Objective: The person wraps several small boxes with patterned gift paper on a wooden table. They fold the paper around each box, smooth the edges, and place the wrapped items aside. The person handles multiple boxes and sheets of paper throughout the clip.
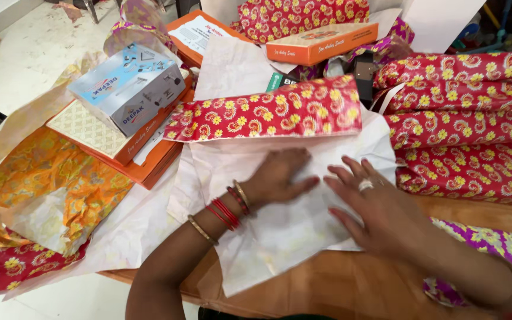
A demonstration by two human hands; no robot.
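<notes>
Pressing both palms flat on a sheet of wrapping paper, white side up, on the wooden tabletop (339, 284).

Left hand (280, 178) and right hand (380, 207) both lie open with fingers spread, gripping nothing, side by side on the white sheet (268, 237), fingertips nearly meeting in the middle. The red floral flap (265, 115) is the folded-over far edge of it, just past the fingertips, its long axis running left to right across the view. Left hand looks a bit nearer that flap. More red floral wrapped parcels (463, 112) sit stacked to the right, orange boxes (131, 148) with a grey-blue carton (128, 86) on top to the left, and crumpled orange paper (37, 189) further left.
</notes>
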